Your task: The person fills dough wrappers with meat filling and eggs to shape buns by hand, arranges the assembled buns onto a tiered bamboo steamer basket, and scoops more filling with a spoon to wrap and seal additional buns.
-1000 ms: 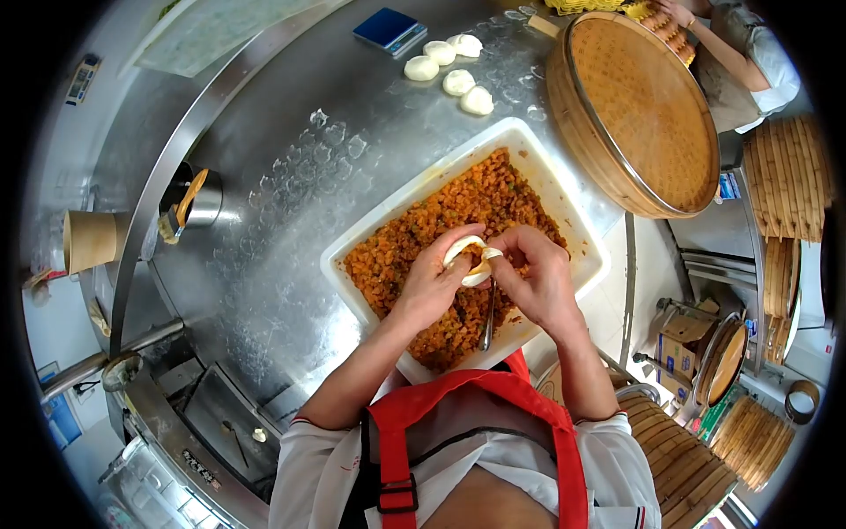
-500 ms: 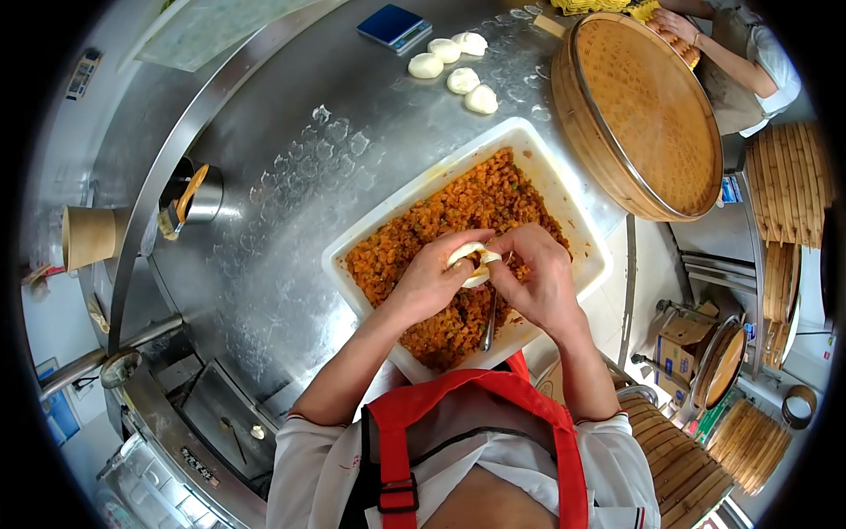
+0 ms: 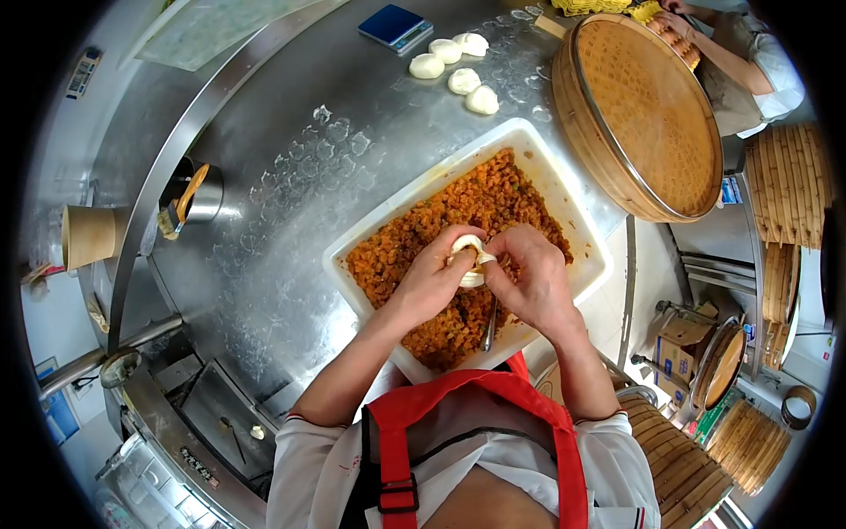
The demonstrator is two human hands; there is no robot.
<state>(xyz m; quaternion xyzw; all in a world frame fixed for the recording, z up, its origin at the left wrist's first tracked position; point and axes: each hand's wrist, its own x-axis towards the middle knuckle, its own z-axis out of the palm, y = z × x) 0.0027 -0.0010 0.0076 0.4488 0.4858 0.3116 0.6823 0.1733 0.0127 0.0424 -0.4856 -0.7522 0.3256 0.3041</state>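
Note:
Over a white tub (image 3: 577,207) of orange-red chopped filling (image 3: 476,189), I hold a white dough bun (image 3: 471,279) with an opening at its top. My left hand (image 3: 434,275) cups the bun from the side, its thumb at the opening. With finger and thumb, my right hand (image 3: 534,275) pinches the dough rim on the other side. Some filling shows inside the opening. Below my right hand, a metal spoon (image 3: 490,326) stands in the filling, its upper part partly hidden.
Several shaped buns (image 3: 463,81) sit on the steel table (image 3: 264,115) near a blue scale (image 3: 390,25). A large bamboo steamer (image 3: 648,115) stands at the right, with a co-worker's arm (image 3: 727,57) beyond it. A metal pot (image 3: 207,196) holding a brush is at the left.
The bun has shifted slightly left and turned between my hands, and its opening looks rounder and more gathered. The right fingers have moved along the rim. The co-worker's hands moved slightly.

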